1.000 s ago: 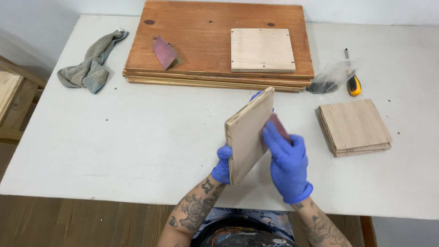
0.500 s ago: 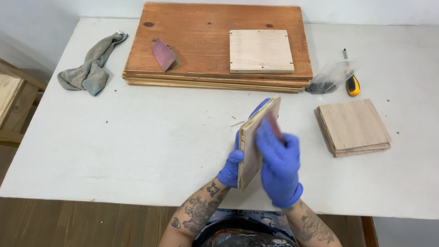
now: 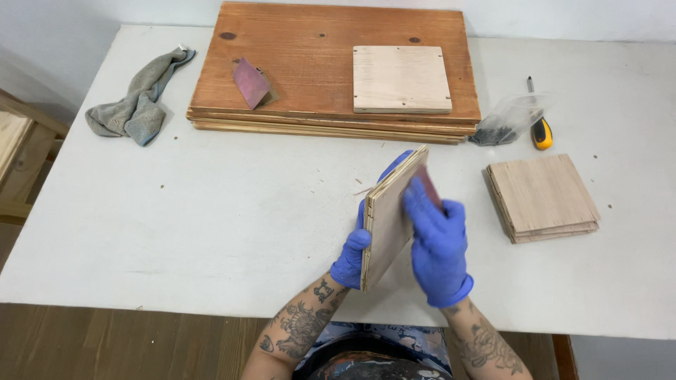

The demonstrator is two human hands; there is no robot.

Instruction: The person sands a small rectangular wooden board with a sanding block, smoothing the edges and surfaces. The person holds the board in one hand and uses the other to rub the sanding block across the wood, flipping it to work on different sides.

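Both my hands wear blue gloves. My left hand (image 3: 350, 259) grips a small square plywood panel (image 3: 387, 224) from behind and holds it tilted on edge above the white table (image 3: 211, 211). My right hand (image 3: 438, 243) presses a reddish piece of sandpaper (image 3: 427, 186) against the panel's near face, close to its upper right edge. Most of the sandpaper is hidden under my fingers.
A stack of large reddish-brown boards (image 3: 310, 56) lies at the back, with a pale square panel (image 3: 401, 79) and a second sandpaper piece (image 3: 251, 82) on top. A grey rag (image 3: 137, 102) lies left. Right are stacked plywood squares (image 3: 542, 197), a plastic bag of screws (image 3: 510, 119) and a yellow-handled screwdriver (image 3: 540, 127).
My right hand slid down along the panel's face with the sandpaper, then back up. The panel has turned more edge-on and dropped slightly compared with a second ago.
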